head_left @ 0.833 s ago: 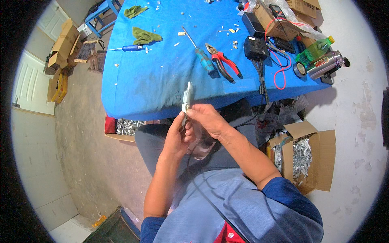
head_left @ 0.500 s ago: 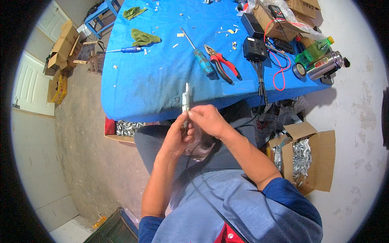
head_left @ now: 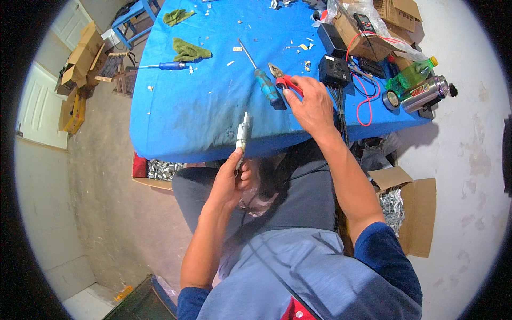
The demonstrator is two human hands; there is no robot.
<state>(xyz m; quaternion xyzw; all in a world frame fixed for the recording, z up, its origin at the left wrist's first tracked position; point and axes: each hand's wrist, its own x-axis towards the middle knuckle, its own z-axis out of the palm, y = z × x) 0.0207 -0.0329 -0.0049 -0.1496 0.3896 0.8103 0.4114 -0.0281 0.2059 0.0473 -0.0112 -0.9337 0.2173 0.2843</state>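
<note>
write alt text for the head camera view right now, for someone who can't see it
A person's left hand holds a slim pale part at the near edge of a blue-covered table, while the right hand is on red-handled pliers. A teal-handled screwdriver lies beside the pliers, with a green bottle and shiny flask at right.

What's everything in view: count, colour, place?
Cloth: 1, blue, centre
Part: 1, whitish, held
Pliers: 1, red, cloth
Screwdrivers: 2, blue, cloth
Rags: 2, green, cloth
Scraps: many, pale, cloth
Blocks: 2, black, cloth
Cables: several, black/red, right
Bottle: 1, green, right
Flask: 1, silver, right
Cartons: several, brown, both sides
Pieces: many, silver, in cartons
Stool: 1, blue, upper left
Doors: 2, white, left
Left fingers: several, bare, around part
Right fingers: several, bare, over pliers
</note>
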